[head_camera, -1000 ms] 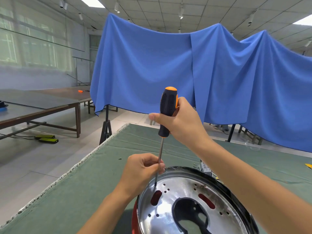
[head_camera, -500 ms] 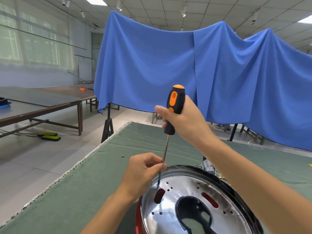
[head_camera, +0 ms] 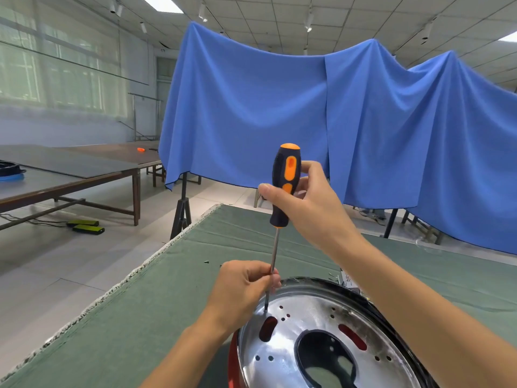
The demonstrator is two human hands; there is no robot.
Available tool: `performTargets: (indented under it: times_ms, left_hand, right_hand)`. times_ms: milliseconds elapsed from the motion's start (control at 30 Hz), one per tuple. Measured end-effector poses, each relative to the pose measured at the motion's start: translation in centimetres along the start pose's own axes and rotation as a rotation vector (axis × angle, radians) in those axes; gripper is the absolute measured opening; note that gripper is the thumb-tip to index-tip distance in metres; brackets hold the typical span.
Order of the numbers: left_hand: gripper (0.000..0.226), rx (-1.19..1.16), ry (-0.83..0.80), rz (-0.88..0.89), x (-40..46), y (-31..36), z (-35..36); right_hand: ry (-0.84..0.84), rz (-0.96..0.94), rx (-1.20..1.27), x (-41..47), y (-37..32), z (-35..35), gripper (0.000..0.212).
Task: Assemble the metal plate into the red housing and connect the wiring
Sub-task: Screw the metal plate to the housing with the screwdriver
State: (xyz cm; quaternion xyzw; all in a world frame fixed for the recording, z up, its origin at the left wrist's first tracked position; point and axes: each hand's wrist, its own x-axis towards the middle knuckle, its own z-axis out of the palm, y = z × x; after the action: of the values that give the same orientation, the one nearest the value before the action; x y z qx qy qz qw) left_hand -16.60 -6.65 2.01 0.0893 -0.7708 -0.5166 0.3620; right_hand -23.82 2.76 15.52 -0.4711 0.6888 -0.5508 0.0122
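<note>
A: Where's the metal plate (head_camera: 316,348)?
B: Seated in the red housing (head_camera: 232,359), near edge of the green table (head_camera: 156,312), right of centre
A: And the hands?
B: Right hand (head_camera: 307,204) grips the screwdriver (head_camera: 284,189) handle, nearly upright. Left hand (head_camera: 242,289) pinches its shaft low down; the tip meets the plate's left rim beside a slot
A: Behind?
B: A blue cloth (head_camera: 279,107) hanging far off
</note>
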Motion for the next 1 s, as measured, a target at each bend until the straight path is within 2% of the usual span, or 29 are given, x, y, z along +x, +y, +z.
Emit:
performTargets:
  times_ms: [100,167,267,333,467,533,600,733,933,1000]
  left_hand:
    - [0.015,-0.009,-0.016,-0.031,0.0,-0.2,-0.1]
    - [0.018,0.018,-0.047,-0.005,-0.2,-0.3,0.0]
    - [0.024,0.023,-0.068,0.026,-0.5,-0.4,0.1]
    - [0.023,0.031,-0.046,0.022,-0.5,-0.4,0.2]
    - [0.018,0.009,-0.063,-0.011,-0.3,-0.6,0.1]
    - [0.012,0.049,-0.082,-0.007,-0.2,-0.7,0.0]
    - [0.012,0.05,-0.09,-0.011,-0.2,-0.7,0.0]
    - [0.013,0.071,-0.084,-0.022,-0.4,-0.7,0.1]
    - [0.013,0.056,-0.104,-0.048,-0.4,-0.7,0.0]
    - [0.015,0.072,-0.108,-0.034,-0.5,-0.7,0.1]
  right_hand:
    - [-0.141,0.053,0.063,0.4,-0.8,-0.7,0.021]
    - [-0.113,0.01,0.014,0.5,-0.7,-1.0,0.015]
    - [0.039,-0.024,-0.137,0.5,0.0,-0.8,0.038]
    - [0.111,-0.035,-0.173,0.0,0.1,-0.4,0.045]
    - [-0.065,0.062,-0.017,0.0,-0.3,-0.6,0.032]
    - [-0.093,0.062,0.03,0.2,-0.6,-1.0,0.022]
    - [-0.028,0.031,0.014,0.2,-0.7,-1.3,0.02]
    - [0.179,0.024,-0.21,-0.1,0.0,-0.9,0.044]
    - [-0.08,0.112,0.071,0.1,-0.4,-1.4,0.024]
    - [-0.032,0.056,0.036,0.2,-0.5,-1.5,0.022]
